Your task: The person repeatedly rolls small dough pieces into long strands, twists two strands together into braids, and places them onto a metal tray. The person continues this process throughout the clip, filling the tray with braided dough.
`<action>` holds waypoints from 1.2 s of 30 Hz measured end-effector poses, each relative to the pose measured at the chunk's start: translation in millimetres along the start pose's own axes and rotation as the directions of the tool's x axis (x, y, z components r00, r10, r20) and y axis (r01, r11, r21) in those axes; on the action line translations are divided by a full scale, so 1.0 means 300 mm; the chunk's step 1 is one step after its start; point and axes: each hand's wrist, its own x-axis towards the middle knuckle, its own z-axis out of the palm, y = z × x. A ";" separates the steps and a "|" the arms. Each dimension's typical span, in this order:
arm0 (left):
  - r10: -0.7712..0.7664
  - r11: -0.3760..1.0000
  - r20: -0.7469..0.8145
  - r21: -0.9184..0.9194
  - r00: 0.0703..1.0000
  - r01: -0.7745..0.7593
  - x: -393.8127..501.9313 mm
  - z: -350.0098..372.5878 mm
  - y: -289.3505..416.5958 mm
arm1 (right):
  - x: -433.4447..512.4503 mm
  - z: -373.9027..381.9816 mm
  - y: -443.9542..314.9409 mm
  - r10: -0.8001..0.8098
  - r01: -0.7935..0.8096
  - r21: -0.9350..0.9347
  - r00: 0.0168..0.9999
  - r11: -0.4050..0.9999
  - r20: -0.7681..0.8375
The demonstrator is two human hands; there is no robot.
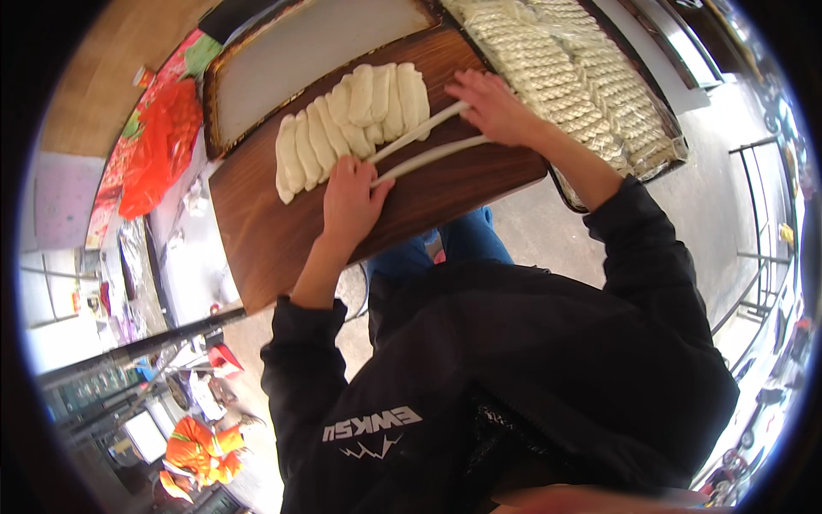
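Note:
Two long, thin lengths of pale dough (pixel 431 156) stretch side by side between my hands, above the brown wood-grain board (pixel 270 257). My left hand (pixel 353 199) is over their left ends, with the thumb beside the nearer length. At the right ends, my right hand (pixel 498 108) has its fingers bent around the dough. Both hands cover the ends, so I cannot tell whether the lengths join there. Beyond them on the board lies a row of thick dough strips (pixel 350 115), packed against each other, a few stacked on top.
A tray of twisted dough ropes (pixel 578 83) under clear plastic adjoins the board's right side. Behind the board is a large tray (pixel 321 54) with a browned rim. A red plastic bag (pixel 164 148) lies at left. A person in orange clothing (pixel 202 450) is at lower left.

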 end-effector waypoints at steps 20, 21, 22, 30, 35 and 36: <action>-0.677 -0.004 0.021 -1.000 0.735 0.025 -0.388 -0.420 -0.394 | -0.151 0.008 -0.093 0.130 -0.105 -0.163 0.980 0.981 0.150; -0.724 0.128 -0.033 -0.988 0.689 0.087 -0.401 -0.390 -0.420 | -0.126 0.026 -0.074 0.071 -0.075 -0.095 0.996 0.993 -0.048; -0.637 0.222 0.009 -0.955 0.771 0.195 -0.405 -0.357 -0.429 | -0.127 0.029 -0.069 0.156 -0.158 -0.079 0.987 0.984 -0.035; -0.329 0.765 -0.084 -0.608 0.941 0.213 -0.362 -0.272 -0.194 | -0.135 -0.140 -0.102 0.075 -0.121 0.127 0.943 0.984 0.324; -0.474 0.053 0.297 -0.930 0.829 0.364 -0.296 -0.246 -0.177 | -0.093 -0.074 -0.037 0.139 -0.074 0.389 0.980 0.918 -0.142; -0.483 0.133 0.292 -0.907 0.826 0.399 -0.303 -0.244 -0.172 | -0.124 -0.062 -0.035 0.118 -0.093 0.338 0.991 0.937 -0.056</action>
